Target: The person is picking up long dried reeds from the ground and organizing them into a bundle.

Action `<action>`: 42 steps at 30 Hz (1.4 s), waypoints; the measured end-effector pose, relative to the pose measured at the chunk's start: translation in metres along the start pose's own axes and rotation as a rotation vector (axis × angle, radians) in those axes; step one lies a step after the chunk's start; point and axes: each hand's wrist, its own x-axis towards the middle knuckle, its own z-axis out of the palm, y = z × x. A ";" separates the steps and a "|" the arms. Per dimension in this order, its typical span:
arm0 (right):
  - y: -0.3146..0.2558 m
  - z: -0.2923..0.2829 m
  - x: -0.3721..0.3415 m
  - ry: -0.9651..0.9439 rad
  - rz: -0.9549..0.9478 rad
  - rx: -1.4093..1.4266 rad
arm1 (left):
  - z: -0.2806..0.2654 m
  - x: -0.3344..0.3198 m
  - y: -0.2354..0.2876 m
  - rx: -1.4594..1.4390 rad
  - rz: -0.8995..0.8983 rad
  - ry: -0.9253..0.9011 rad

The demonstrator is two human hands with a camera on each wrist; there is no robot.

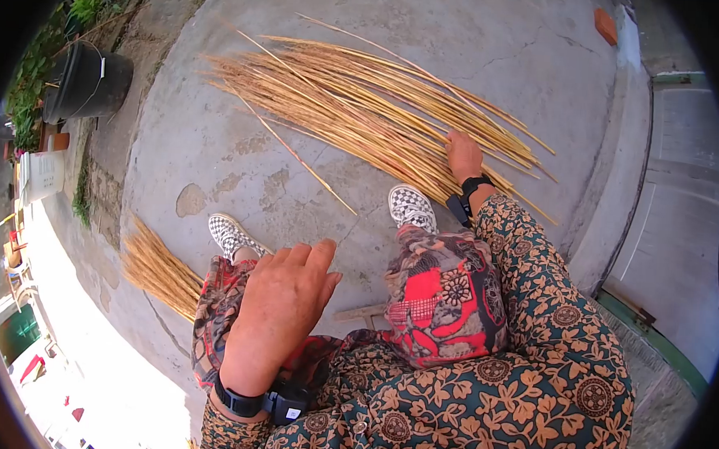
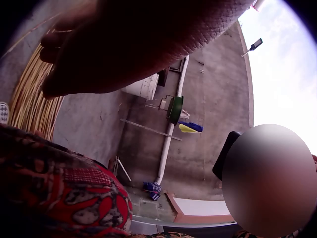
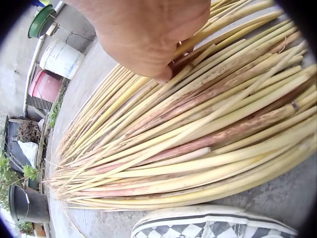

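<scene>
the long stalks (image 1: 357, 119) lie ahead of me, slanting from far left to near right. my right hand (image 1: 464, 157) is nearer, touching them toward the thick ends; whether it pinches any, i cannot tell. my left hand (image 1: 284, 298) is apart, holding nothing.
</scene>
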 end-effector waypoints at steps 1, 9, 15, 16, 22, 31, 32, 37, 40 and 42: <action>0.000 -0.001 -0.004 0.001 -0.017 0.018 | 0.000 0.000 0.000 0.003 0.001 -0.005; 0.011 -0.022 -0.023 0.128 -0.037 0.207 | 0.005 0.001 -0.005 0.028 0.019 0.022; 0.022 -0.043 -0.064 -0.029 0.072 0.177 | 0.012 0.001 -0.011 0.023 0.028 0.063; 0.025 -0.040 -0.074 0.036 0.051 0.233 | 0.012 0.002 -0.013 0.025 0.026 0.051; 0.026 -0.036 -0.100 0.026 -0.107 0.596 | 0.021 0.007 -0.024 0.045 0.026 0.140; -0.061 -0.135 -0.071 -0.263 -0.484 0.889 | 0.006 0.037 -0.029 -1.257 -0.381 0.450; -0.064 -0.137 -0.070 -0.255 -0.509 0.868 | 0.009 0.035 -0.043 -1.343 -0.363 0.489; -0.064 -0.130 -0.054 0.406 -0.626 0.398 | 0.005 0.027 -0.054 -1.520 -0.244 0.815; -0.024 -0.060 -0.024 0.262 -0.239 0.419 | -0.006 0.022 -0.067 -1.555 -0.180 1.013; -0.013 -0.021 -0.012 0.090 -0.135 0.317 | -0.007 0.019 -0.070 -1.586 -0.166 1.013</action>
